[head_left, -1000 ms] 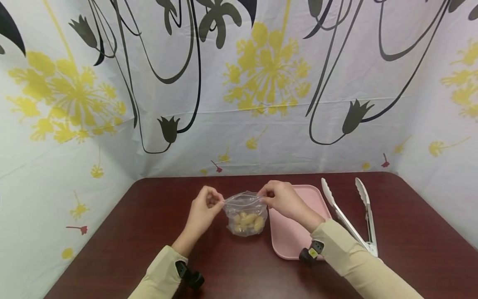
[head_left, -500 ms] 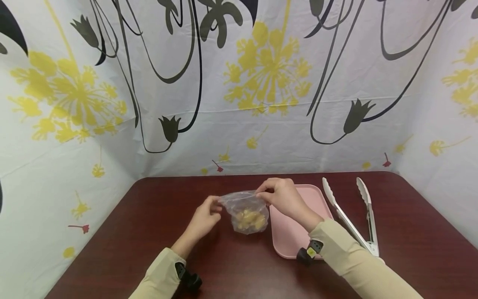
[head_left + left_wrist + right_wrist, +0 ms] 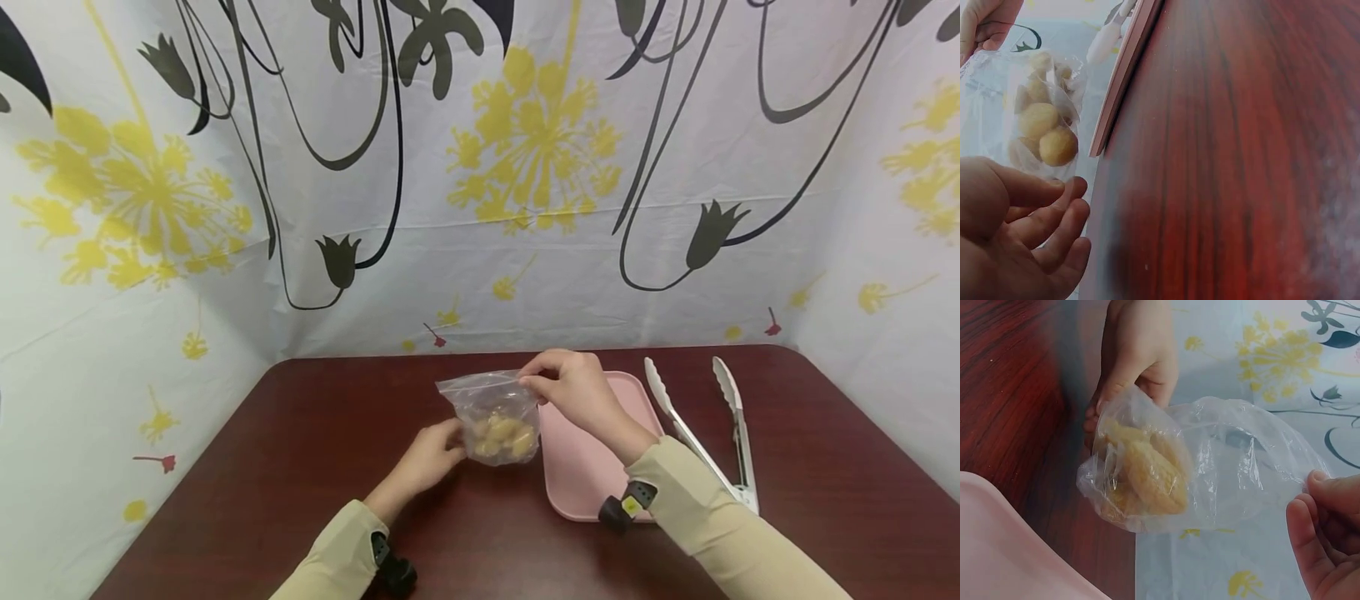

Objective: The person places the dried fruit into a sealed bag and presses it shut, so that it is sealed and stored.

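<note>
A clear zip bag point(image 3: 480, 400) hangs above the table with several yellow-brown, rounded food pieces point(image 3: 504, 435) in its lower part. At the bag's upper right corner my right hand point(image 3: 579, 398) pinches the rim between thumb and index finger. My left hand point(image 3: 426, 460) is lower, at the bag's bottom left corner. In the left wrist view, the left thumb and index finger pinch the plastic just below the pieces, while the other fingers curl loosely. The bag's upper left corner hangs free. What exactly the food is, I cannot tell.
A pink tray point(image 3: 573, 467) lies right of the bag, partly under the right forearm. Farther right, metal tongs point(image 3: 701, 446) lie spread with their tips toward the back. A patterned white cloth point(image 3: 420, 275) stands behind the dark red table point(image 3: 315, 433).
My left hand has let go of the bag's upper left corner and moved down and right to its bottom corner. The right hand keeps its pinch at the top, slightly raised.
</note>
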Action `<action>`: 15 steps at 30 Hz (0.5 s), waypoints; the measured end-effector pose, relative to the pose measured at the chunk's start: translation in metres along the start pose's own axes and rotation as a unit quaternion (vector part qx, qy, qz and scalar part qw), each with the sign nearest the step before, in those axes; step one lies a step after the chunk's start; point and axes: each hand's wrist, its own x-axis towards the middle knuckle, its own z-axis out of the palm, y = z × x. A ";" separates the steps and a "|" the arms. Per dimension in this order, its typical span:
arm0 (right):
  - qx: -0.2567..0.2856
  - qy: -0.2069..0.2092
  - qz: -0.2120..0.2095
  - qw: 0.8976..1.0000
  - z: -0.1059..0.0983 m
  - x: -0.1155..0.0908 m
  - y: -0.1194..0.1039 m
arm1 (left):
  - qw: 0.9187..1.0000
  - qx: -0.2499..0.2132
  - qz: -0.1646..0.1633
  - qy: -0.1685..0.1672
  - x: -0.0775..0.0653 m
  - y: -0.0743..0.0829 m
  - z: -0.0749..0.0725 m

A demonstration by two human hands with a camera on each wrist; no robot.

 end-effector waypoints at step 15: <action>-0.019 0.036 0.002 0.999 -0.016 0.003 -0.001 | 0.998 -0.023 -0.044 0.045 -0.001 0.002 -0.002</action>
